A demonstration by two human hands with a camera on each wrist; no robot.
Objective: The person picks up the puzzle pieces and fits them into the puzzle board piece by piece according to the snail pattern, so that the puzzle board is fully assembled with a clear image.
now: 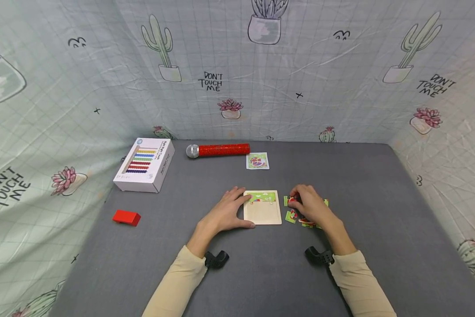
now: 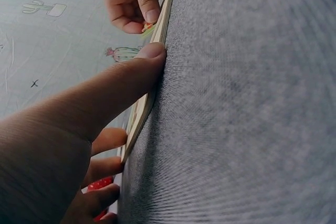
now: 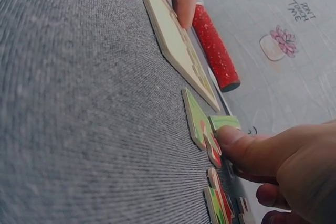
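Note:
A square wooden puzzle board (image 1: 263,213) lies on the grey table, with green picture pieces (image 1: 266,196) along its far side. My left hand (image 1: 231,209) holds the board by its edges, its thumb at the near left corner and its fingers spread along the left and far sides. To the right, my right hand (image 1: 310,204) pinches a green and red puzzle piece (image 3: 224,121) between thumb and fingers. A loose puzzle piece (image 1: 291,216) lies nearer to the board, and several more pieces (image 1: 306,222) are partly hidden below the right hand.
A red toy microphone (image 1: 223,150) lies at the back beside a small picture card (image 1: 257,161). At the back left stands a white box (image 1: 144,165) with an abacus picture. A red block (image 1: 127,217) lies at the left. Patterned cloth (image 1: 197,110) surrounds the table.

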